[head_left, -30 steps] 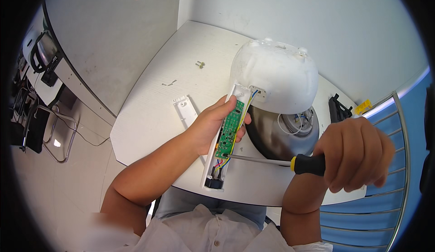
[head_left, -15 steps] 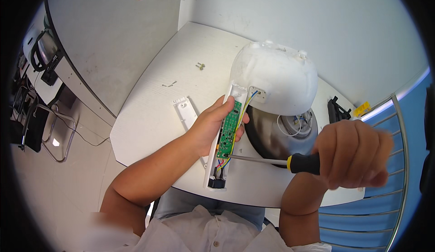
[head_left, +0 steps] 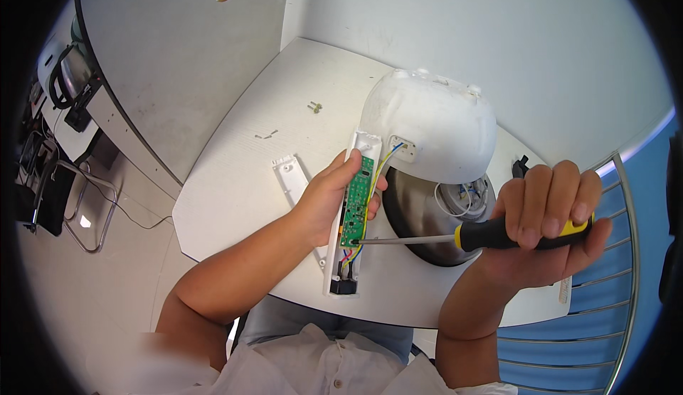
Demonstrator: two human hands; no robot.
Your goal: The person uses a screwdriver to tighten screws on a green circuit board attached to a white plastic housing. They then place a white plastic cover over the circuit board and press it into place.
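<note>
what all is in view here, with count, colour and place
table: 1, white, centre
shell: 1, white, far side of table
rounded metal part: 1, silver, beside shell
casing: 1, white, above table's near edge
circuit board: 1, green, in casing
coloured wires: several, yellow, blue, red, along casing
screwdriver: 1, black and yellow, tip at circuit board
cover strip: 1, white, left of casing
small screws: about three, grey, table's left
larger screws: few, yellowish, beyond small screws
dark part: 1, black, right, mostly hidden
kettle: 1, silver and black, far left
chair: 1, black, far left
railing: 1, silver, far right
shirt: 1, white, bottom edge
left hand: 1, gripping casing
right hand: 1, gripping screwdriver
</note>
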